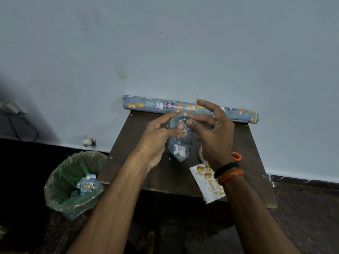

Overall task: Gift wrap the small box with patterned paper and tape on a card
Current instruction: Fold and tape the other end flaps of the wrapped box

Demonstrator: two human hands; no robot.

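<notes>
While I am watching through the head camera, the small box wrapped in blue paper printed with cartoon bears and leaves [180, 142] is being held up above the dark brown wooden table [139, 162], tilted, with one pointed folded end aiming down toward me. My left hand [157, 138] is gripping its left side, thumb pressing on the bear print. My right hand [214, 132] is pinching the paper at the upper end with thumb and a bent finger, the index finger lifting free above.

Behind the hands, the long roll of the same blue patterned paper [152, 105] is lying along the table's far edge against the pale wall. A white greeting card with gold balloons and gold lettering [205, 182] is overhanging the near edge, beside a partly hidden roll of clear tape [201, 155] and an orange scissor handle [237, 156].

Left of the table, a round bin lined with a green plastic bag [73, 184] is holding crumpled scraps of the blue paper [86, 186].
</notes>
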